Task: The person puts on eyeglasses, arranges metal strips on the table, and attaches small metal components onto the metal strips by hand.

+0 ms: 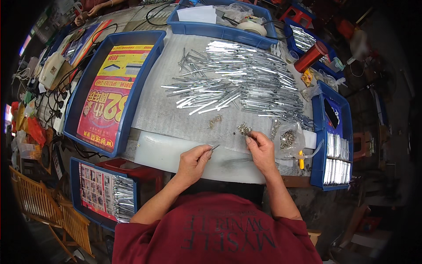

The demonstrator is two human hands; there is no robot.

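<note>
My left hand [194, 163] pinches a thin dark metal piece [215, 147] between thumb and fingertips, above the pale board [162, 152] at the table's near edge. My right hand [262, 152] is closed, its fingertips at the near side of a small heap of tiny metal parts [243, 128]; whatever it grips is too small to make out. A looser scatter of tiny parts [215, 121] lies to the left of that heap. Beyond both hands, many slim silvery metal strips [246, 75] are spread in a broad pile on the pale sheet [151, 103].
A clear bag of small parts [288, 140] and a yellow-handled cutter [301, 160] lie right of my right hand. Blue trays stand around: a paper-lined tray [147, 81] left, a tray with strips and a phone [318, 174] right, another [136, 193] lower left. A red cylinder [311, 57] stands far right.
</note>
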